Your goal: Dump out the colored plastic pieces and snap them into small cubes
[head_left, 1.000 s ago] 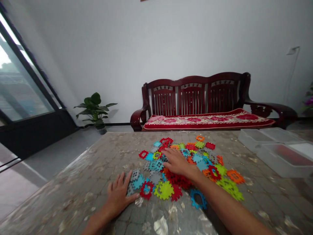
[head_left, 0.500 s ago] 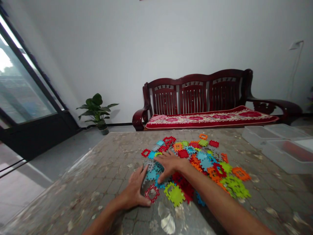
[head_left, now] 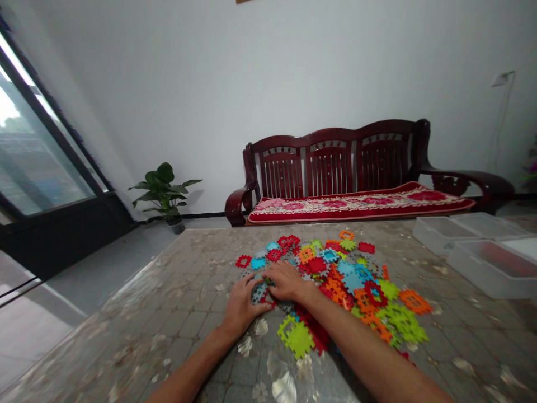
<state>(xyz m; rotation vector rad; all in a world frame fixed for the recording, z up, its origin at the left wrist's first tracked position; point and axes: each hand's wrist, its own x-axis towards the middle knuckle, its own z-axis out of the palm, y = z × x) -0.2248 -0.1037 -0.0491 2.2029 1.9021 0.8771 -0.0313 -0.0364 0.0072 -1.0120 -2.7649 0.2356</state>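
A heap of flat plastic interlocking tiles (head_left: 316,264) with toothed edges lies on the table, in red, orange, lime green, blue and grey. At its left edge my left hand (head_left: 242,301) curves thumb and fingers around a cluster of grey and blue tiles, with a red frame tile (head_left: 267,302) by its thumb. My right hand (head_left: 286,280) meets it from the other side, its fingers bent over the same cluster. Both hands are closed around these tiles, partly hiding them. A lime green tile (head_left: 300,339) lies nearer, below the right wrist.
The table (head_left: 184,280) has a patterned grey cover. Clear plastic boxes (head_left: 489,274) stand at the right, one with something red inside. Behind the table is a dark wooden bench (head_left: 331,165) with a red floral cushion; a potted plant (head_left: 163,193) stands to the left.
My hands have drawn closer together, and their fingers have bent around the tiles between them. The red frame tile has shifted away from me, toward the heap.
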